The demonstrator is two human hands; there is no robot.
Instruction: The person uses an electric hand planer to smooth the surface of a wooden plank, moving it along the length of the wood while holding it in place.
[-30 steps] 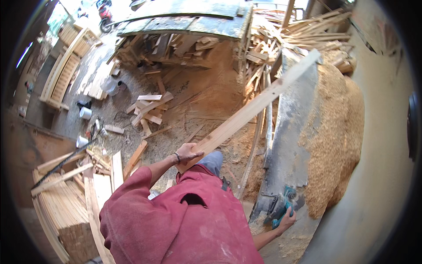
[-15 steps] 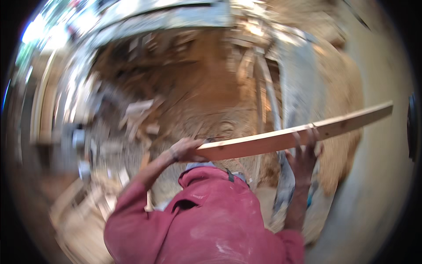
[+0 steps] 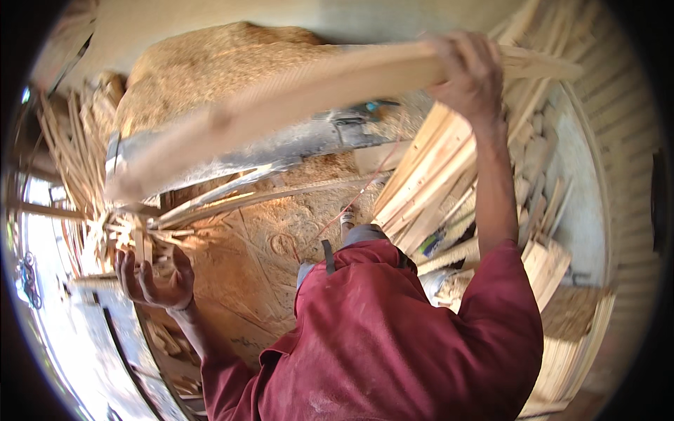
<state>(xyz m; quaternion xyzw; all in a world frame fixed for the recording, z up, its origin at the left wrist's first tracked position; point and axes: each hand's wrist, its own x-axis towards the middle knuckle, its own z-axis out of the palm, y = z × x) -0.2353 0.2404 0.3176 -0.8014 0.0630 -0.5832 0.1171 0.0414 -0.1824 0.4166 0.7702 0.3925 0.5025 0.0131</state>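
Observation:
My right hand (image 3: 472, 77) is raised at the far right, its fingers wrapped over a long pale wooden plank (image 3: 302, 95). The plank slants across the upper view, its left part blurred by motion and lower than the right. Lower left, my left hand (image 3: 160, 281) is off the plank, palm up, with its fingers curled loosely apart and nothing in it. Behind the plank lies a grey beam-like surface (image 3: 281, 151) dusted with sawdust, with a small teal thing on it that I cannot make out.
A big sawdust heap (image 3: 203, 59) rises against the far wall. Long boards (image 3: 428, 168) lean in a stack at the right, with more cut timber (image 3: 551, 270) beside my right arm. Thin offcuts (image 3: 84, 154) bunch at the left. A thin red cord (image 3: 365, 186) crosses the sawdust-covered floor (image 3: 267, 238).
My view has swung round to the right, toward the timber stack. My left hand has let go of the plank and dropped away; my right hand has lifted it higher.

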